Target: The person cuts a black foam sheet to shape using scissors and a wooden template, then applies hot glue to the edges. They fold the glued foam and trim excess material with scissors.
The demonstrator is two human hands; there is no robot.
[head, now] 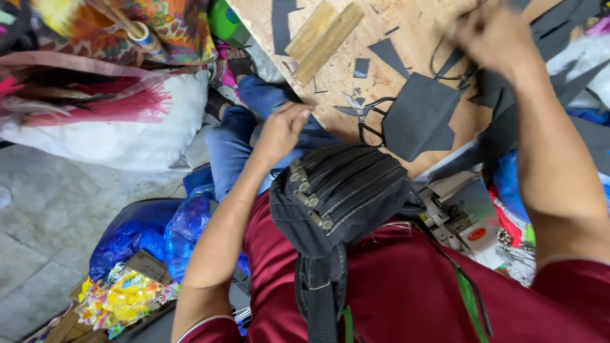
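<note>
From where I watch, the far left of the frame holds a white stuffed sack (114, 130) under bright patterned cloth, with blue plastic bags (149, 232) on the grey floor below it. Moving right, my left hand (279, 130) sits loosely curled, fingers half closed, touching the top edge of a black zippered bag (340, 190) that lies in my lap at mid-frame, against the maroon shirt. I judge this bag soft and floppy, light enough for one hand; the cloth will sag if pinched in the middle, so the stiffer line of metal zipper pulls (308, 194) or the strap (324, 292) hanging below would give a surer hold. Above it, on the wooden worktop (413, 38), lie two wooden slats (324, 38), a pair of scissors (362, 114) and a cut piece of dark grey sheet (422, 114), thin and limp by the look of it. In the upper right my right hand (492, 32) is raised and blurred; it seems to grip a thin black loop (445, 63), perhaps cord, though I cannot tell for sure. Lower right shows part of a sewing machine (460, 213).
</note>
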